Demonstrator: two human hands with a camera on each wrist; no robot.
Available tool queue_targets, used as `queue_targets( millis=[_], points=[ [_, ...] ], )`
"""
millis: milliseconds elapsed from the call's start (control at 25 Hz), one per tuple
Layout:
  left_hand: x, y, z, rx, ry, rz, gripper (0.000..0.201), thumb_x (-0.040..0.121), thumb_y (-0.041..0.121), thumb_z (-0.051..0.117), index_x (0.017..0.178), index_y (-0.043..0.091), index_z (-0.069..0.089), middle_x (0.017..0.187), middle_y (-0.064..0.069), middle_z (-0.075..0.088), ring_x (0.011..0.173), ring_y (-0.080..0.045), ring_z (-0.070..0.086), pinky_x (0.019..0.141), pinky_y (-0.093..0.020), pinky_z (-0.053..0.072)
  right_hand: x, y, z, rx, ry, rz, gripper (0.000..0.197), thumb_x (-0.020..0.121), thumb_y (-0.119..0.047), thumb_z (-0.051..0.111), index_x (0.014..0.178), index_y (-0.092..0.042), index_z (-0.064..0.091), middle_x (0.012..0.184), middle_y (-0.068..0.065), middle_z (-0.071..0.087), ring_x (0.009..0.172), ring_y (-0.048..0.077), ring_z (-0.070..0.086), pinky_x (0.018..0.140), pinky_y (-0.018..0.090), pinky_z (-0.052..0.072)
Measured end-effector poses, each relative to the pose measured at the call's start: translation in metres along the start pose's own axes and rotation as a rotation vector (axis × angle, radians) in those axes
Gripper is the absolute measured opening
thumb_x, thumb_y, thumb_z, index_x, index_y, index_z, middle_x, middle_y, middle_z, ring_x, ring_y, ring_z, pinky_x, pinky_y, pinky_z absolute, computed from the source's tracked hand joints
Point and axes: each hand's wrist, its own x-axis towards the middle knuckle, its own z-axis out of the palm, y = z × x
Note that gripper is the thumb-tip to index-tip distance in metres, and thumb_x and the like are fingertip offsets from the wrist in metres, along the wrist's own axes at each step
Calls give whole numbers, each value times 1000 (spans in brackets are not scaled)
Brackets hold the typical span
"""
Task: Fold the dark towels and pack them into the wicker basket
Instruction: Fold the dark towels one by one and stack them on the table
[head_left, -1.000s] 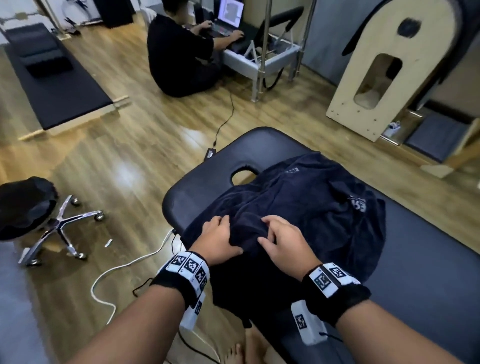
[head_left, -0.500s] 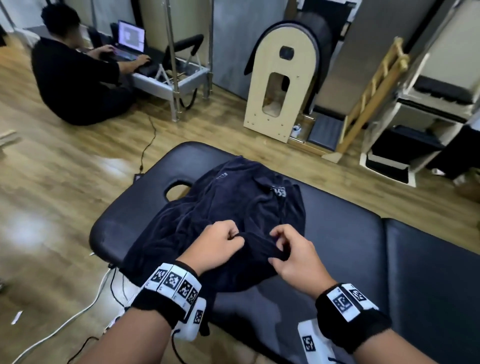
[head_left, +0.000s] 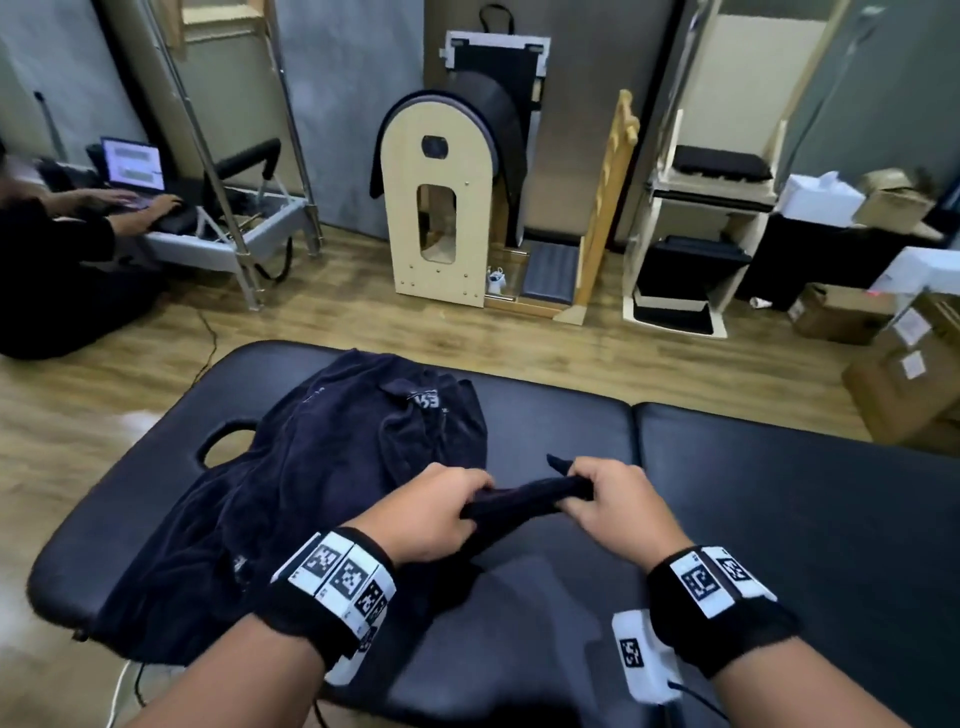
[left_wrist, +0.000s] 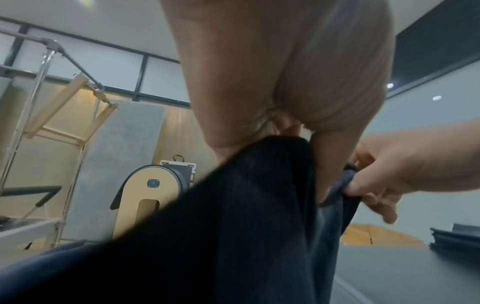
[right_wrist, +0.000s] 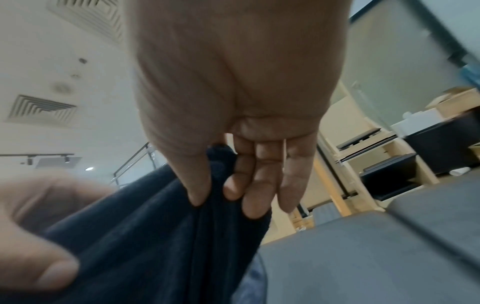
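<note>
Dark towel (head_left: 332, 467) is lying crumpled on the left part of the black padded bench (head_left: 779, 519), partly covering the area next to the oval face hole (head_left: 228, 441) and hanging over the near edge. A white logo patch is showing on its far folds. Near edge of the towel is being lifted off the bench and stretched into a short taut band between both hands.

Left hand (head_left: 431, 514) is gripping the left end of that band, fingers curled tight around the bunched cloth. In the left wrist view the cloth (left_wrist: 246, 205) is coming out from under the closed palm (left_wrist: 285, 82). Right hand (head_left: 618, 504) is pinching the other end, thumb against curled fingers, a small corner of towel sticking up past the knuckles. In the right wrist view the thumb and fingers (right_wrist: 259, 185) are clamping the fabric (right_wrist: 155, 226). Both hands are sitting close together, just above the bench, and both wrists are wearing black bands with white printed markers.

Wicker basket is not showing in any view.

Beyond the bench: wooden floor, an arched wooden piece of exercise gear (head_left: 441, 208) against the wall, a pale shelf unit (head_left: 701, 234) to its right, cardboard boxes (head_left: 909, 389) at far right. At far left another person (head_left: 52, 260) is sitting on the floor typing on a laptop (head_left: 135, 166).
</note>
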Motion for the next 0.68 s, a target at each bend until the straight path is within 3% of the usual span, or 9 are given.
queue_targets(
  millis=[80, 120, 240, 360, 480, 560, 680],
  points=[
    [19, 25, 8, 118, -11, -39, 9, 88, 22, 60, 84, 29, 58, 92, -1, 67, 90, -21, 63, 73, -28, 48, -5, 48, -34, 22, 133, 36, 28, 76, -31, 76, 65, -39, 51, 84, -9, 59, 88, 22, 63, 74, 29, 45],
    [27, 34, 10, 138, -8, -48, 12, 90, 26, 61, 79, 29, 57, 89, -1, 67, 88, -21, 62, 72, -29, 47, -8, 67, -50, 61, 203, 36, 32, 74, -23, 80, 65, -35, 52, 92, -8, 58, 90, 19, 62, 77, 25, 41],
    [62, 96, 18, 120, 15, 4, 13, 90, 32, 67, 83, 20, 67, 83, 4, 69, 84, -15, 62, 72, -29, 49, -32, 137, -108, 103, 385, 72, 37, 66, -4, 81, 56, -23, 50, 105, -7, 61, 90, 14, 59, 76, 19, 34],
    [95, 174, 21, 87, 46, 92, 15, 84, 33, 75, 84, 19, 71, 76, 2, 69, 73, -12, 63, 65, -28, 50, -66, 194, -166, 146, 585, 233, 19, 67, 0, 74, 60, -14, 61, 80, -1, 69, 81, 27, 63, 72, 27, 39],
    [118, 233, 22, 34, 36, 154, 17, 80, 31, 80, 80, 17, 72, 68, 2, 69, 60, -8, 61, 56, -26, 47, -93, 238, -216, 199, 734, 354, 14, 69, 1, 66, 66, -8, 56, 60, 3, 58, 71, 35, 55, 64, 34, 39],
    [130, 259, 21, 43, 24, 178, 19, 79, 31, 81, 77, 16, 69, 64, 3, 66, 56, -9, 59, 52, -27, 45, -104, 262, -239, 252, 697, 326, 18, 68, 3, 64, 69, -11, 54, 58, 1, 55, 65, 28, 53, 61, 36, 41],
    [144, 270, 12, 167, 47, 182, 19, 82, 31, 78, 74, 22, 64, 61, 8, 60, 56, -5, 56, 52, -27, 41, -107, 277, -260, 230, 391, 205, 21, 70, 0, 75, 71, -16, 61, 58, -6, 59, 57, 12, 52, 59, 31, 44]
  ],
)
